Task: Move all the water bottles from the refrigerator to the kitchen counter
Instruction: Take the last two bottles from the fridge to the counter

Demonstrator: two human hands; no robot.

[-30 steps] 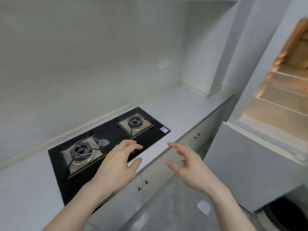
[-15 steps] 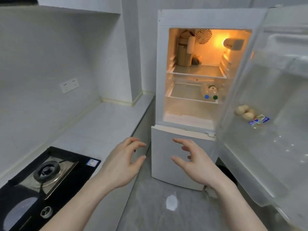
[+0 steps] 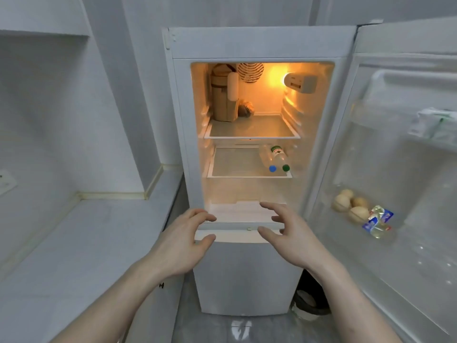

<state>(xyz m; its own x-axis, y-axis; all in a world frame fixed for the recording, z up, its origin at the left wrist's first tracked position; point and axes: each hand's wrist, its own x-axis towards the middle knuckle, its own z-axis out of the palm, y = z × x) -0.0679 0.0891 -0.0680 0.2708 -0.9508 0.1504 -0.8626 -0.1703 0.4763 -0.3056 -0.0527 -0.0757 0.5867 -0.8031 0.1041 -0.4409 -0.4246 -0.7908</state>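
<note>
- Two water bottles (image 3: 274, 158) lay on their sides, touching, at the right end of the refrigerator's middle shelf (image 3: 237, 175), caps toward you.
- Your left hand (image 3: 184, 240) and right hand (image 3: 288, 237) hovered below the shelf, fingers loosely spread, holding nothing.
- Step judged: the reach; nothing yet carried. Next, lift past the shelf lip.
- The open door (image 3: 395, 144) bounded your right; the kitchen counter (image 3: 81, 243) offered room on the left.
</note>
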